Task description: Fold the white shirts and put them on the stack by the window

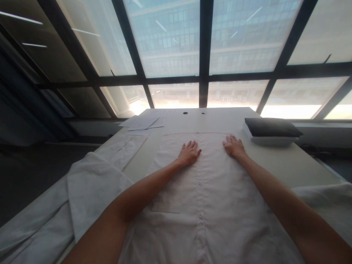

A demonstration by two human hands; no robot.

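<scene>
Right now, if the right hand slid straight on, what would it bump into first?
The right hand would first meet the far edge of the white cloth, then the table, then maybe the window; depth is unclear.

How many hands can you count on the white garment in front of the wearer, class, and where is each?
2. The left hand lies flat beside the middle strip of the white garment; the right hand is near its far right corner. Neither is hidden.

Daylight enters through windows (pixel 170 40) at twelve o'clock, glare whitening the lower panes (pixel 298 98); nine o'clock lies in shadow; detail soft, edges stretched.
</scene>
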